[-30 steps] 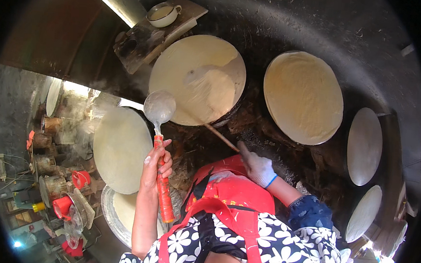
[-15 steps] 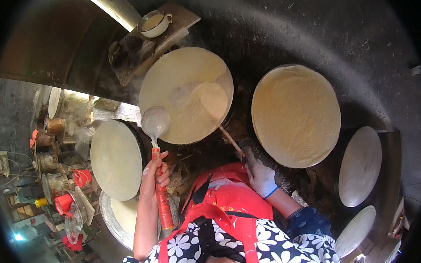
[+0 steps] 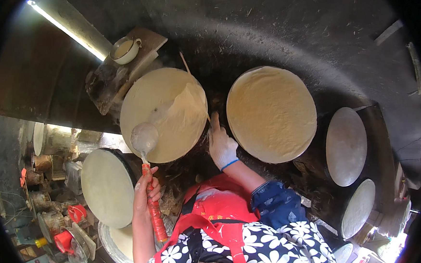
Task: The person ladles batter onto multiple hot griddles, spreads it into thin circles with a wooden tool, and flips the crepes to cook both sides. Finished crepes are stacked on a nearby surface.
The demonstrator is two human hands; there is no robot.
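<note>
My left hand (image 3: 147, 188) is closed round the red-wrapped handle of a metal ladle (image 3: 144, 137). The ladle's bowl hangs over the near left edge of a round griddle bearing a thin pale flatbread (image 3: 147, 96). A thin wooden stick (image 3: 185, 62) pokes out past the far edge of that griddle; its middle is hidden under a raised, wrinkled flap on the bread's right side. The stick's near end shows by the fingers of my right hand (image 3: 223, 149), which wears a whitish glove with a blue cuff. That hand appears to pinch the stick, its index finger stretched forward.
Another flatbread (image 3: 272, 113) covers a griddle to the right. A pale-topped griddle (image 3: 107, 188) stands at the left, above a wide basin (image 3: 109, 243). Bare grey griddles (image 3: 346, 147) are at far right. A white cup (image 3: 125, 50) sits on a board at the back.
My right hand has pushed forward with the stick, whose far tip now sticks out beyond the griddle. The flap of bread has risen and wrinkled. The ladle stays in my left hand; the view has shifted.
</note>
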